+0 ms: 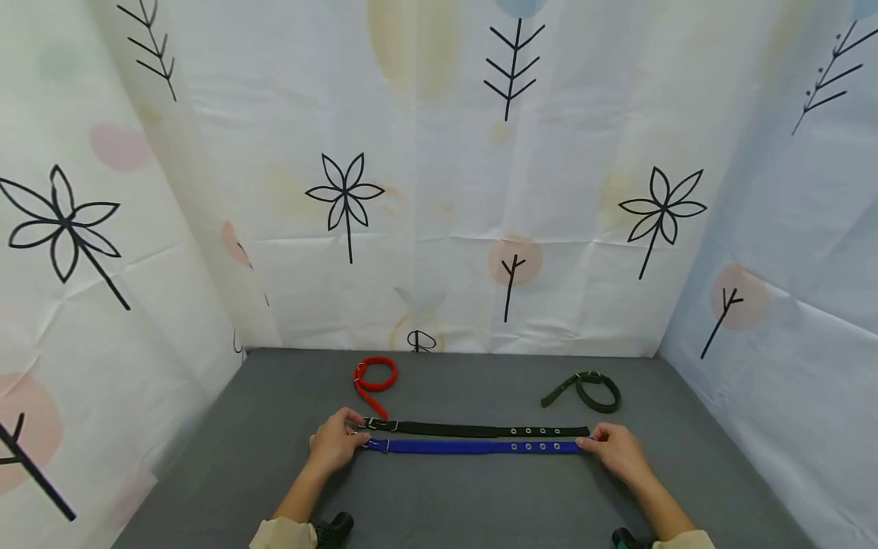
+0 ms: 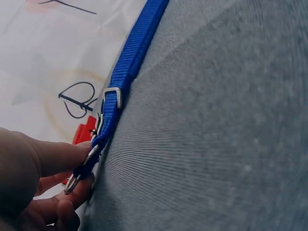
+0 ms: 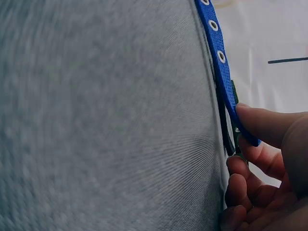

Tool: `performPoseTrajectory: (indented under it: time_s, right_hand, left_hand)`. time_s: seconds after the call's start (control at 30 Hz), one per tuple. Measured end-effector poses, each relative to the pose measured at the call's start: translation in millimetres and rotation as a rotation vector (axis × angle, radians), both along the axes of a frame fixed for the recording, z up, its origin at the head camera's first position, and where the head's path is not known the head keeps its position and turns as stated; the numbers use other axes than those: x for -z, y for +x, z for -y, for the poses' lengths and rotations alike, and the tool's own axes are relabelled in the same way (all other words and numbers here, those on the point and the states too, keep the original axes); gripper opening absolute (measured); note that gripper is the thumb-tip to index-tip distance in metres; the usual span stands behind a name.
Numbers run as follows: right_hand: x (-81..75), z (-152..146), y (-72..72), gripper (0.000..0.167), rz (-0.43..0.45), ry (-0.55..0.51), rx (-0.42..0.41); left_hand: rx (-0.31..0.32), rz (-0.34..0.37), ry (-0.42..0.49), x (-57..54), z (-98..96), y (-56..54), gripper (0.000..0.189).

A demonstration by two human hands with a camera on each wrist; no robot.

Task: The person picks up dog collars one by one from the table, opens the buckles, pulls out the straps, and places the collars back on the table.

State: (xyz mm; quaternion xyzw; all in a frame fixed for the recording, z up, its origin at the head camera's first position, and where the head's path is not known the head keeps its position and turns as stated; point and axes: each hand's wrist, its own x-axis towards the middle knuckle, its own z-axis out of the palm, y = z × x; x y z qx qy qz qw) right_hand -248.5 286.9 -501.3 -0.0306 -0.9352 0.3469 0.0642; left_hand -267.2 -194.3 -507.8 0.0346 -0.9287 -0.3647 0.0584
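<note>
A blue collar (image 1: 453, 447) with metal eyelets stretches straight between both hands. My left hand (image 1: 334, 441) pinches its buckle end; in the left wrist view the thumb presses by the metal ring (image 2: 72, 184), below the buckle and a metal loop (image 2: 113, 97). At the other end my right hand (image 1: 615, 450) pinches the eyelet tip between thumb and finger, as the blue strap (image 3: 222, 72) shows in the right wrist view. Parallel just behind lies a black collar (image 1: 453, 430) with similar eyelets, its buckle end close to the left fingers.
A coiled red collar (image 1: 377, 387) lies behind on the left, its tail reaching toward the black one. At the back right rests a coiled dark green collar (image 1: 598, 393). The grey table (image 1: 473, 503) is bounded by white patterned cloth walls (image 1: 439, 290).
</note>
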Motion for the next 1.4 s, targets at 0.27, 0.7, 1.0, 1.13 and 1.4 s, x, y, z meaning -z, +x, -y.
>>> performPoseTrajectory:
  time_s: [0.27, 0.7, 1.0, 1.13, 1.4]
  right_hand:
    - [-0.5, -0.7, -2.4, 0.032, -0.002, 0.041, -0.028]
    - [-4.2, -0.2, -13.9, 0.031, 0.068, 0.082, -0.06]
    - [-25.9, -17.2, -28.5, 0.024, 0.099, 0.099, -0.162]
    - [-37.8, -30.2, -41.8, 0.02, 0.044, 0.079, -0.061]
    - [-29.4, -51.2, -58.0, 0.028, -0.037, 0.023, 0.16]
  left_hand:
    - [-0.031, -0.005, -0.03, 1.3, -5.3, -3.4, 0.019]
    - [-0.006, 0.086, -0.055, -4.3, 1.6, -12.6, 0.021]
    - [-0.005, 0.104, -0.058, -2.0, 2.9, -11.1, 0.023]
    - [-0.002, 0.086, -0.046, -3.5, 1.9, -9.0, 0.025]
    - [-0.008, 0.087, -0.033, -3.0, 0.5, -7.4, 0.025]
